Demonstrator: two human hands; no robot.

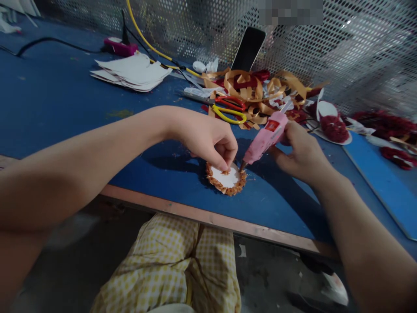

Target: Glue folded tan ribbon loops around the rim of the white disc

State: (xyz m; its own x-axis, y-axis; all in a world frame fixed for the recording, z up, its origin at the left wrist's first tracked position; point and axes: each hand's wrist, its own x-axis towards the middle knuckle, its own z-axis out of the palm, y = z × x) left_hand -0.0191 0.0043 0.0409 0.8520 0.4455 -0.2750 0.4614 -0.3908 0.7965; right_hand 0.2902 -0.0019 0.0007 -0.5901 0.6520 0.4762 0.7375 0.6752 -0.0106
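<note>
A round white disc (230, 180) lies on the blue tabletop, its edge trimmed with gathered orange-brown ribbon (227, 190). Over the disc, my left hand (215, 141) is closed in a pinch, its fingertips at a small orange-brown piece of ribbon (225, 172) near the middle. My right hand (298, 150) is wrapped round a pink hot glue gun (265, 138). The glue gun points down and to the left, with its nozzle at the right side of the disc's ribbon edge. A clear glue stick shows at its back end.
Scissors (230, 114) with red and yellow handles lie beyond the disc, beside heaped orange ribbon (243, 87). A phone (249, 48) leans on the perforated metal screen (208, 26). White sheets (130, 71) are stacked back left, near a magenta power strip (120, 47). Dark red trimmings (334, 128) lie right.
</note>
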